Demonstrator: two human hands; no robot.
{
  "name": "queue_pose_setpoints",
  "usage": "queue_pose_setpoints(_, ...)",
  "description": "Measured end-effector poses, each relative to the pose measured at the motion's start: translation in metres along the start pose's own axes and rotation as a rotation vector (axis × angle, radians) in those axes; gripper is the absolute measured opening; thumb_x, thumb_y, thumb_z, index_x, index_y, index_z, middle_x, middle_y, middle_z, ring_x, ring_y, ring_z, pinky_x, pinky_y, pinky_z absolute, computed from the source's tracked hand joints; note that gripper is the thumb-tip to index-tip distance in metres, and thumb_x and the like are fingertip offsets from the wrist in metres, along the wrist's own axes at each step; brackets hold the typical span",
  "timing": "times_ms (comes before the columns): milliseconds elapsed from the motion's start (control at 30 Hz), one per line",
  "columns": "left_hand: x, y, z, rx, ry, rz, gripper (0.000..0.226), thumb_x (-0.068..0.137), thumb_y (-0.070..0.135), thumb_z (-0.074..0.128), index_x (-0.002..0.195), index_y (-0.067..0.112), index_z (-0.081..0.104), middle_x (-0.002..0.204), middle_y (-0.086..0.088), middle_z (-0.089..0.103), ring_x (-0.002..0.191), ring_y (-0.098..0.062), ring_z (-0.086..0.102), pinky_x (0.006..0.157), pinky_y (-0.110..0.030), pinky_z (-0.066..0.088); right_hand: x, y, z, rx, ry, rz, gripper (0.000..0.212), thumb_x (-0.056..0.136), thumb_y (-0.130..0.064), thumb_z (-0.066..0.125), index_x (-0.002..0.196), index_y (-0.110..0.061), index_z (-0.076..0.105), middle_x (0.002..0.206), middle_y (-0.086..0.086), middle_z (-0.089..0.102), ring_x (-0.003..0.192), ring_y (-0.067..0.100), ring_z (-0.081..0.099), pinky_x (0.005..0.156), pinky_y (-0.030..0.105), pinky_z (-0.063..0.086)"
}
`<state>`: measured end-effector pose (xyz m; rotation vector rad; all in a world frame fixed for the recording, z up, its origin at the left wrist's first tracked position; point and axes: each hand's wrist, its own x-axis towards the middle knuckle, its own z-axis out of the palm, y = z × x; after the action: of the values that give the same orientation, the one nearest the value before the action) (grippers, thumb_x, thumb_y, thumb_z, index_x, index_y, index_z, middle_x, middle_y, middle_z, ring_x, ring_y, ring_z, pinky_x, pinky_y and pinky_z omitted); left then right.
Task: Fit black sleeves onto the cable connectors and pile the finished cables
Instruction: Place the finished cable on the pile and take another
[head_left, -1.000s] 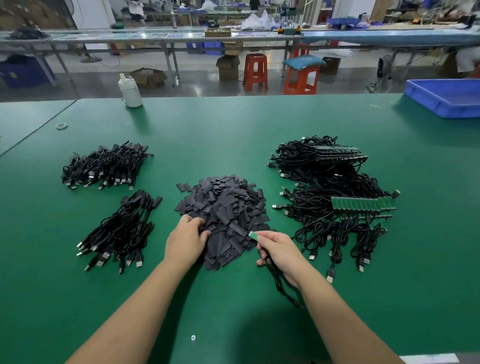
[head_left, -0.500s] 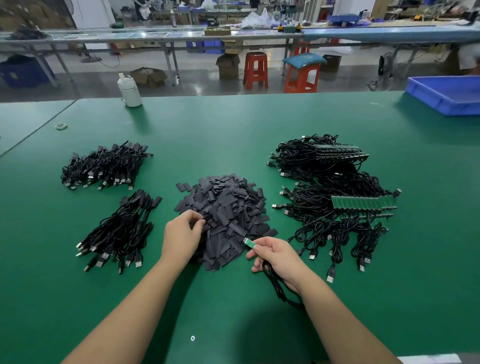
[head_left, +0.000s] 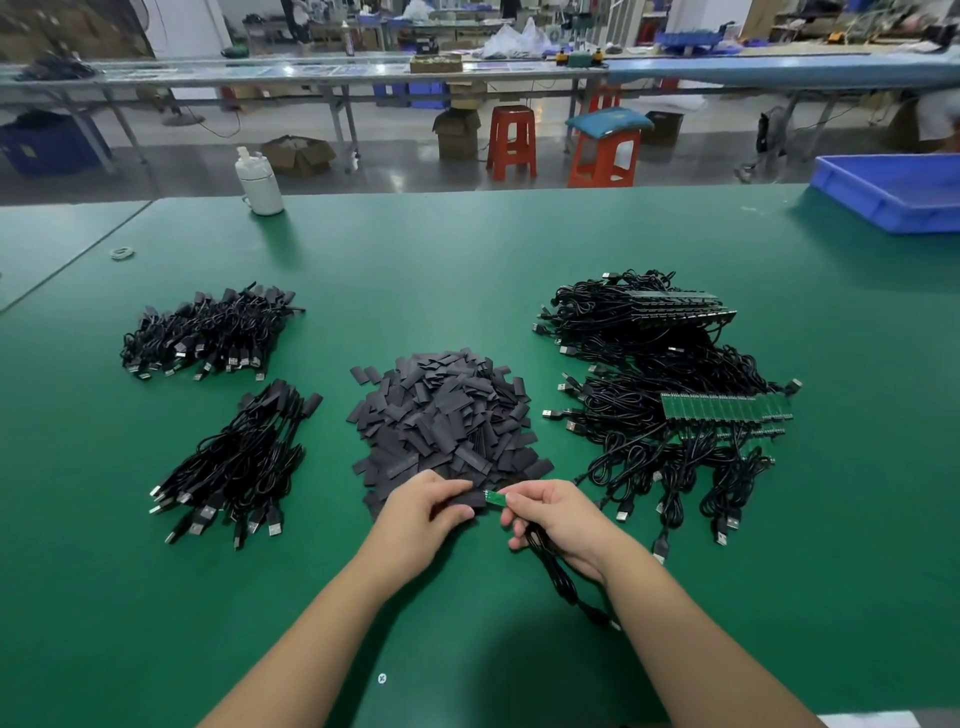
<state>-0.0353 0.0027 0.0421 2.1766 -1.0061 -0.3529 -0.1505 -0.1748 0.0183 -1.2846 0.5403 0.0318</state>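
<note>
A heap of flat black sleeves (head_left: 447, 415) lies in the middle of the green table (head_left: 467, 260). At its near edge my left hand (head_left: 423, 512) pinches one black sleeve (head_left: 467, 500). My right hand (head_left: 550, 514) pinches the green connector board (head_left: 496, 499) of a black cable (head_left: 563, 587) whose cord trails toward me. The board's tip touches the sleeve's open end. Two piles of sleeved cables lie on the left, a far pile (head_left: 213, 332) and a near pile (head_left: 244, 462). Bare cables with green boards (head_left: 670, 410) are heaped on the right.
A white bottle (head_left: 260, 182) stands at the table's far edge and a blue tray (head_left: 898, 192) at the far right corner. A small ring (head_left: 122, 253) lies far left. Stools, boxes and long benches fill the floor beyond.
My left hand has lifted a sleeve off the heap and moved right and toward me. My right hand has brought the green board up to the sleeve's end.
</note>
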Motion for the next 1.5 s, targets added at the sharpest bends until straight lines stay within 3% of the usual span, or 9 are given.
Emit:
queue_pose_setpoints(200,-0.001,-0.001,-0.007,0.088,0.020,0.128,0.025,0.090,0.030,0.070,0.115,0.024,0.073,0.098,0.012,0.064,0.090,-0.002,0.058,0.084,-0.017,0.044,0.001,0.001,-0.001,0.075,-0.041,0.001,0.014,0.097,-0.003,0.061,0.106,0.002,0.069,0.077,0.011,0.067,0.061,0.014,0.061,0.067,0.031,0.058)
queue_pose_setpoints(433,0.001,-0.004,-0.017,0.164,0.030,0.239,0.018,0.091,0.026,0.069,0.107,0.020,0.076,0.097,0.010,0.070,0.086,-0.003,0.063,0.080,-0.003,0.037,0.001,0.003,-0.004,0.105,-0.052,0.013,0.016,0.096,-0.008,0.062,0.106,0.002,0.069,0.079,0.012,0.069,0.061,0.016,0.063,0.067,0.035,0.059)
queue_pose_setpoints(633,0.001,-0.004,-0.013,0.124,0.011,0.236,0.024,0.091,0.029,0.069,0.113,0.020,0.074,0.099,0.011,0.069,0.087,0.002,0.059,0.082,0.000,0.034,0.001,0.004,-0.004,0.102,-0.053,0.010,0.015,0.096,-0.009,0.062,0.106,0.001,0.069,0.077,0.011,0.068,0.059,0.017,0.063,0.065,0.034,0.058)
queue_pose_setpoints(733,0.002,-0.003,-0.008,0.105,0.000,0.236,0.025,0.091,0.031,0.069,0.114,0.022,0.074,0.100,0.011,0.070,0.090,0.001,0.061,0.084,-0.006,0.041,0.001,0.004,-0.004,0.102,-0.049,0.000,0.014,0.097,-0.009,0.062,0.104,0.001,0.069,0.075,0.011,0.068,0.058,0.017,0.063,0.064,0.034,0.059)
queue_pose_setpoints(800,0.002,-0.003,-0.006,0.073,0.019,0.203,0.024,0.090,0.031,0.070,0.113,0.024,0.074,0.097,0.015,0.069,0.089,0.003,0.061,0.084,-0.012,0.044,0.002,0.006,-0.004,0.117,-0.033,-0.005,0.013,0.097,-0.009,0.062,0.103,0.000,0.069,0.075,0.011,0.068,0.058,0.016,0.062,0.063,0.034,0.058)
queue_pose_setpoints(967,0.000,-0.008,-0.005,-0.014,0.066,0.130,0.021,0.087,0.028,0.073,0.108,0.028,0.076,0.088,0.029,0.065,0.084,0.008,0.061,0.078,-0.006,0.042,0.004,0.010,-0.005,0.121,-0.007,-0.015,0.013,0.097,-0.010,0.063,0.101,-0.001,0.070,0.075,0.011,0.067,0.058,0.017,0.062,0.064,0.035,0.059)
queue_pose_setpoints(1367,0.000,-0.008,-0.005,0.072,0.055,0.187,0.024,0.087,0.029,0.073,0.111,0.026,0.074,0.090,0.023,0.064,0.086,0.005,0.060,0.081,-0.011,0.044,0.000,0.005,-0.002,0.050,-0.010,-0.004,0.024,0.098,-0.011,0.061,0.109,0.011,0.064,0.072,0.011,0.064,0.055,0.018,0.061,0.066,0.038,0.059)
queue_pose_setpoints(1500,0.000,-0.009,-0.006,0.089,0.041,0.168,0.026,0.088,0.031,0.072,0.114,0.025,0.073,0.090,0.018,0.065,0.085,0.003,0.060,0.078,-0.003,0.037,-0.001,0.003,-0.001,-0.021,-0.034,-0.006,0.021,0.098,-0.012,0.061,0.108,0.006,0.067,0.073,0.010,0.064,0.057,0.017,0.061,0.071,0.040,0.060)
